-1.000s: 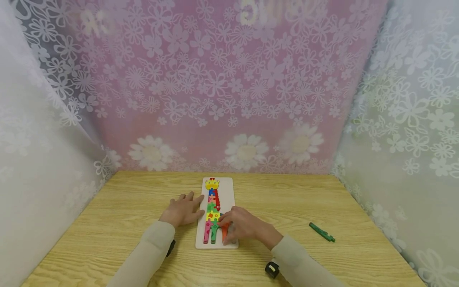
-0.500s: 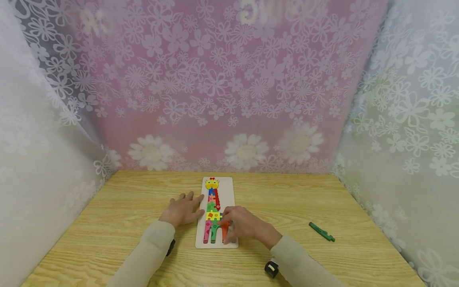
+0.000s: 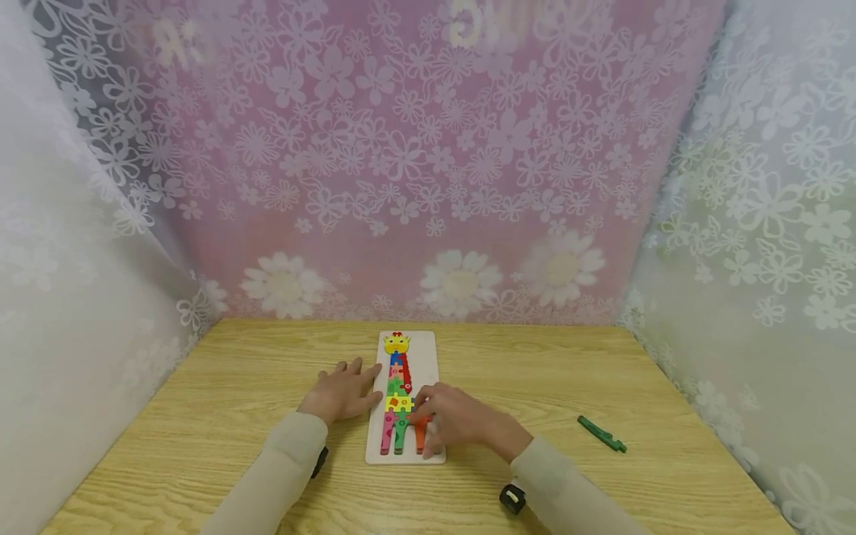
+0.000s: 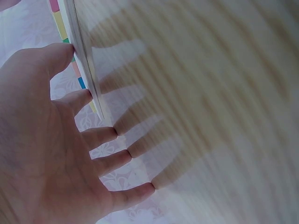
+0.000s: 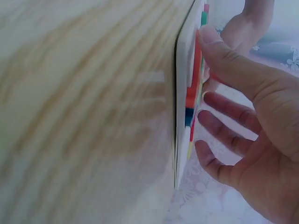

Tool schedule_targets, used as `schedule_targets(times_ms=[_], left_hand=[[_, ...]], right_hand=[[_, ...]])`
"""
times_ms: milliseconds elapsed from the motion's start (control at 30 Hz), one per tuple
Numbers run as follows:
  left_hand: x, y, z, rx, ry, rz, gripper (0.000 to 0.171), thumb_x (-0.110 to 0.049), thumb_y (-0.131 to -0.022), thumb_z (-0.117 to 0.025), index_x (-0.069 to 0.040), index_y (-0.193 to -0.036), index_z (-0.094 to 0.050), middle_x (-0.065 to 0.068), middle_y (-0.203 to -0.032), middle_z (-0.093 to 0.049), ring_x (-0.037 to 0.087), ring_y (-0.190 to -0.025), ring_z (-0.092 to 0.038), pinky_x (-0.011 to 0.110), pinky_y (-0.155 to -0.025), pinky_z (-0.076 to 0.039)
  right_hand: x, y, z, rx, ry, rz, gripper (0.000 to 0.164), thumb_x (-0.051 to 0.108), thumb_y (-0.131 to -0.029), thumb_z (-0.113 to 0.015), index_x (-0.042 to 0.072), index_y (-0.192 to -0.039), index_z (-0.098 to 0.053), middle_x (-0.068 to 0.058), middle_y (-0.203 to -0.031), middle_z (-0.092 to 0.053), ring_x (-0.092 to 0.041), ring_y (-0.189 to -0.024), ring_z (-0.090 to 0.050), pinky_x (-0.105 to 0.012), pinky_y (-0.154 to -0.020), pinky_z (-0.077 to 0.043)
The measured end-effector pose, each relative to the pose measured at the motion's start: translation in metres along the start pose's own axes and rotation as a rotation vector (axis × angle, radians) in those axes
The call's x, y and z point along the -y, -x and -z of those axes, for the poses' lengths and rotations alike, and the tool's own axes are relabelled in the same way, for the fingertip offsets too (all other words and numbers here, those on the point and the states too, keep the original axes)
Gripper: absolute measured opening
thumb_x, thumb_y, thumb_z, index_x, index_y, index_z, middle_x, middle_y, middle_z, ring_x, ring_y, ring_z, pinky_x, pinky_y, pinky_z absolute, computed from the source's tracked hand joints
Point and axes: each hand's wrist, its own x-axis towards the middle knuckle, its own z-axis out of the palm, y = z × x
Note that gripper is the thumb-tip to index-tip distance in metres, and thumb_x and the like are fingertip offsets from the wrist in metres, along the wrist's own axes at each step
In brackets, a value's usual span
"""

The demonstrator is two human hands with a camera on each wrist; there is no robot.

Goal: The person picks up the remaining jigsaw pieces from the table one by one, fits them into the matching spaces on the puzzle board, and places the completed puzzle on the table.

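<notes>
A giraffe puzzle of coloured pieces lies on a pale board in the head view. Its yellow head is at the far end and its pink, green and orange legs at the near end. My left hand lies spread at the board's left side; in the left wrist view its thumb and index finger touch the board's edge. My right hand pinches the orange leg piece on the board, with its thumb on it in the right wrist view. The hand hides the puzzle's right side.
A loose green puzzle piece lies on the wooden table to the right of the board. Flower-patterned curtains stand behind the table and along both sides.
My right hand's fingers have shifted slightly to the right over the orange leg piece, showing more of it. My left hand stays at the board's edge, and the loose green piece has not moved.
</notes>
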Motion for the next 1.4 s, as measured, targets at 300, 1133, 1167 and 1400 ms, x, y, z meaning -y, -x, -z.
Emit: schedule_targets(times_ms=[300,1133,1167,1400], left_hand=[[0.001,-0.001,-0.001,-0.009,-0.012,-0.004,0.068,-0.057,-0.104,-0.046,-0.026,-0.163,-0.034,0.018,-0.167,-0.034,0.05,-0.15,-0.035,0.077,-0.115,-0.029],[0.0,0.0,0.0,0.001,0.006,0.016,0.067,-0.056,-0.104,-0.047,-0.026,-0.163,-0.034,0.018,-0.168,-0.032,0.05,-0.151,-0.034,0.077,-0.116,-0.028],[0.0,0.0,0.0,0.0,0.007,0.015,0.067,-0.056,-0.104,-0.047,-0.026,-0.163,-0.034,0.018,-0.168,-0.032,0.05,-0.151,-0.034,0.077,-0.116,-0.028],[-0.001,0.0,-0.001,0.005,-0.001,0.011,0.068,-0.057,-0.104,-0.047,-0.026,-0.163,-0.034,0.018,-0.168,-0.033,0.05,-0.151,-0.034,0.077,-0.116,-0.028]], right_hand=[[-0.015,0.024,0.026,-0.035,0.049,0.065,0.041,0.035,-0.083,-0.087,0.018,-0.119,-0.079,-0.007,-0.133,-0.069,-0.025,-0.122,-0.061,-0.05,-0.104,-0.053],[-0.096,0.162,0.062,-0.087,-0.01,-0.084,0.035,0.019,-0.087,-0.083,0.008,-0.119,-0.074,-0.007,-0.112,-0.072,-0.026,-0.091,-0.069,-0.036,-0.074,-0.06],[-0.099,0.167,0.062,-0.085,-0.019,-0.094,0.035,0.02,-0.087,-0.083,0.007,-0.119,-0.074,-0.007,-0.112,-0.072,-0.025,-0.09,-0.069,-0.036,-0.073,-0.059],[-0.119,0.194,0.058,-0.075,-0.013,-0.132,0.033,0.016,-0.088,-0.081,0.005,-0.117,-0.074,-0.01,-0.109,-0.071,-0.017,-0.083,-0.066,-0.033,-0.07,-0.057]])
